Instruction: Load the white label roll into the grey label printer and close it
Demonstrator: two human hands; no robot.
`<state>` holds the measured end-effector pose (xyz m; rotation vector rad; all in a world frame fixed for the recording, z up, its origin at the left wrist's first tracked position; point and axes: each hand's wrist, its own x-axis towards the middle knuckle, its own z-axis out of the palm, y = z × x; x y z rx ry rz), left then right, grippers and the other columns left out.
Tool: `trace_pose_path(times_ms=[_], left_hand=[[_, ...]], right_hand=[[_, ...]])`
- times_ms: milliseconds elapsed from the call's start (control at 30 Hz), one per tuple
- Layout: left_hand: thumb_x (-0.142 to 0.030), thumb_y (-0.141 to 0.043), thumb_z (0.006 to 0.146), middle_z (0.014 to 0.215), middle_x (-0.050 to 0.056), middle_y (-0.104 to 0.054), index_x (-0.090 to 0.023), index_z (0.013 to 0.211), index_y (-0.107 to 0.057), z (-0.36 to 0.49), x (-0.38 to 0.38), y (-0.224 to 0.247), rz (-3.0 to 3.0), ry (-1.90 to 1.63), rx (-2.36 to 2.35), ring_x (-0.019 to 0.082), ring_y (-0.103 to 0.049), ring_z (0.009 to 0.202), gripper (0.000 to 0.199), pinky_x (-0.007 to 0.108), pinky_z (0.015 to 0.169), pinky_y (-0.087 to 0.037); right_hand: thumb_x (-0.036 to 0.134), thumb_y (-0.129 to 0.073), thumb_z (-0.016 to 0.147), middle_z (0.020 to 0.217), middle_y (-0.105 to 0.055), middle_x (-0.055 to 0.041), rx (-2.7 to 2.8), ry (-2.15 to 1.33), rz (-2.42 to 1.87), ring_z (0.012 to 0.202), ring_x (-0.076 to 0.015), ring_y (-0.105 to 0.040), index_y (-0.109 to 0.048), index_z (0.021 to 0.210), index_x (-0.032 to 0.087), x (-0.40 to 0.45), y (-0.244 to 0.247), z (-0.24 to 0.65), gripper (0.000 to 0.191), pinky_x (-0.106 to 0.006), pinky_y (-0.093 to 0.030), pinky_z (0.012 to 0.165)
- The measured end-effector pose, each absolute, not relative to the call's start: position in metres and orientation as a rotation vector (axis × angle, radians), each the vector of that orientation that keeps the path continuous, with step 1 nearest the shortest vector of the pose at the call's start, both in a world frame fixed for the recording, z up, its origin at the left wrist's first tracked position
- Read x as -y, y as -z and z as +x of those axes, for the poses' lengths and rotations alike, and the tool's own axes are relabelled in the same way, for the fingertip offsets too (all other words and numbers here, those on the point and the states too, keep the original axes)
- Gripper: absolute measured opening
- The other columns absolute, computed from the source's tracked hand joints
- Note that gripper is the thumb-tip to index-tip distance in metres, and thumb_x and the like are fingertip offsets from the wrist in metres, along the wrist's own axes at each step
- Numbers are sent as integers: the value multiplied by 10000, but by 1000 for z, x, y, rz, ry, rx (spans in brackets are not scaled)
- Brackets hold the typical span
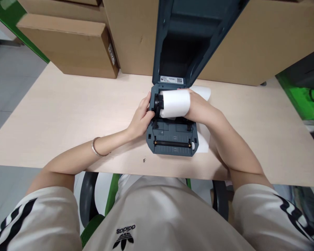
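A dark grey label printer [172, 134] stands on the table with its lid [193, 21] raised toward the back. Inside its bay lies a white paper roll [176, 104], beside a black roll holder [159, 101] on the left. My right hand [196, 104] is closed on the roll's right end, its fingers mostly hidden behind the paper. With the thumb on the rim and the fingers along the outer side, my left hand [143, 116] grips the printer's left wall. A black roller [172, 143] runs across the front of the printer.
White paper [204, 137] lies on the pale wooden table [107, 111] along the printer's right side. Cardboard boxes [68, 48] stand behind. A small dark mark or bit [144, 160] is near the front edge. A chair armrest [89, 198] shows below.
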<state>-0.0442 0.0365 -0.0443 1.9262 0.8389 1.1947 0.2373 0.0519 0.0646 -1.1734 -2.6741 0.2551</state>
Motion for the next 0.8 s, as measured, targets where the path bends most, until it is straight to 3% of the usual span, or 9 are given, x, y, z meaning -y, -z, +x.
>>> trace_pose_path(times_ms=[167,267,333,367,433,467,533,633,800], left_hand=[[-665,-632,1141,1846,122,-608,-305,1874,-433,-45,-38,47,1939,-1192,-847,385,-599,1685,840,514,1439,-468],[-689,-644,1136,1852,124,-601,-304,1865,-449,-45,-39,47,1949,-1219,-830,390,-586,1698,847,522,1458,-444],[-712,-646,1135,1874,121,-576,-312,1861,-456,-46,-39,47,1955,-1224,-820,392,-561,1721,850,524,1462,-440],[-721,-646,1135,1883,121,-565,-316,1862,-454,-46,-39,46,1957,-1221,-816,392,-552,1730,855,524,1457,-446],[-732,-652,1132,1891,125,-556,-318,1868,-447,-46,-39,46,1959,-1208,-819,394,-548,1734,869,528,1449,-458],[-734,-655,1131,1889,128,-558,-318,1871,-442,-47,-38,46,1959,-1200,-828,395,-552,1729,875,532,1447,-461],[-738,-648,1130,1881,129,-569,-317,1874,-437,-47,-38,45,1964,-1194,-843,394,-567,1714,881,537,1442,-466],[-736,-622,1137,1879,118,-575,-327,1880,-428,-46,-38,44,1978,-1194,-836,385,-583,1697,870,527,1418,-493],[-727,-626,1142,1855,107,-603,-344,1873,-437,-47,-38,45,1963,-1194,-834,374,-607,1669,846,524,1420,-487]], right_hand=[[281,-568,1096,1048,-852,-86,2786,-190,-1207,1183,-343,-838,-887,1036,281,-38,-80,232,324,-698,-188,1554],[337,-662,1058,1102,-840,-83,2764,-244,-1174,1270,-362,-814,-855,992,286,-34,-83,231,210,-708,-152,1559],[343,-727,1006,1117,-840,-70,2699,-333,-1163,1291,-365,-802,-814,1020,291,-32,-88,230,103,-722,-236,1532],[356,-758,980,1112,-837,-63,2650,-410,-1177,1242,-359,-807,-783,1036,290,-31,-93,231,90,-723,-345,1482],[408,-785,945,1092,-830,-61,2542,-584,-1236,1083,-342,-804,-710,1077,283,-27,-107,235,196,-661,-604,1234],[435,-785,930,1102,-829,-72,2488,-645,-1266,1028,-337,-792,-679,1109,278,-25,-116,239,261,-601,-663,1084],[460,-782,901,1185,-831,-111,2409,-679,-1307,1039,-350,-776,-658,1227,268,-20,-136,251,397,-525,-661,937],[489,-794,874,1296,-826,-133,2414,-595,-1397,1114,-373,-759,-714,1352,287,-20,-161,283,525,-536,-613,1004],[619,-816,888,1100,-845,-109,2491,-774,-1952,951,-343,-742,-861,1163,320,-51,-158,354,409,-499,-562,900]])
